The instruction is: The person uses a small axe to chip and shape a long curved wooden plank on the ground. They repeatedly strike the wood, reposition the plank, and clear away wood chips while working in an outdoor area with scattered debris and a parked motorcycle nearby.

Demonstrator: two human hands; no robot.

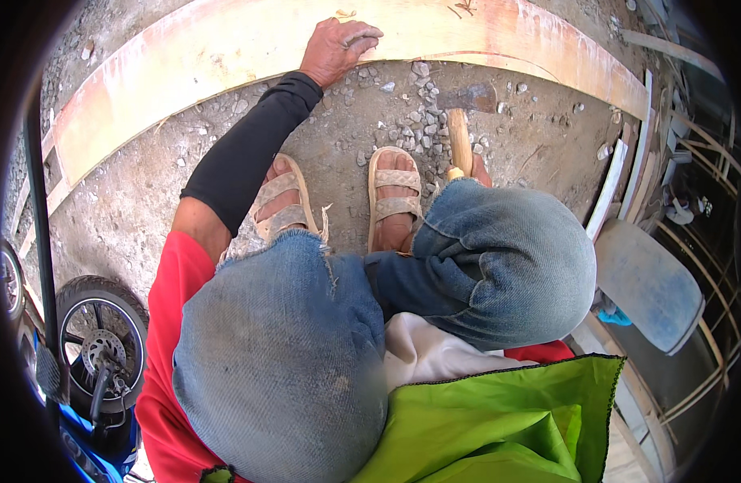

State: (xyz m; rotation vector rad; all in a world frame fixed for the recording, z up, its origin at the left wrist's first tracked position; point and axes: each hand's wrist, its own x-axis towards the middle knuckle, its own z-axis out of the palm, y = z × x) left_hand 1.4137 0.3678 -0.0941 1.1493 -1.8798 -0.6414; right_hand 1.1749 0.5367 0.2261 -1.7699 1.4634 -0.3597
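My left hand (338,50) rests at the near edge of a long, pale wooden board (185,58). Its fingers are drawn together with the thumb; whatever may be between them is too small to make out. My right hand (481,172) is mostly hidden behind my right knee, closed round the wooden handle (460,141) of a hatchet. The dark, rusty hatchet head (469,98) points away from me, over the gravel just short of the board. Several thin, dark nail-like pieces (465,8) lie on the board's far part, right of my left hand.
Grey gravel (419,121) lies on the dirt between my sandalled feet and the board. A motorcycle wheel (101,346) stands at the left beside a dark pole (39,201). At the right are timber strips (610,189) and a worn bluish-grey panel (650,282).
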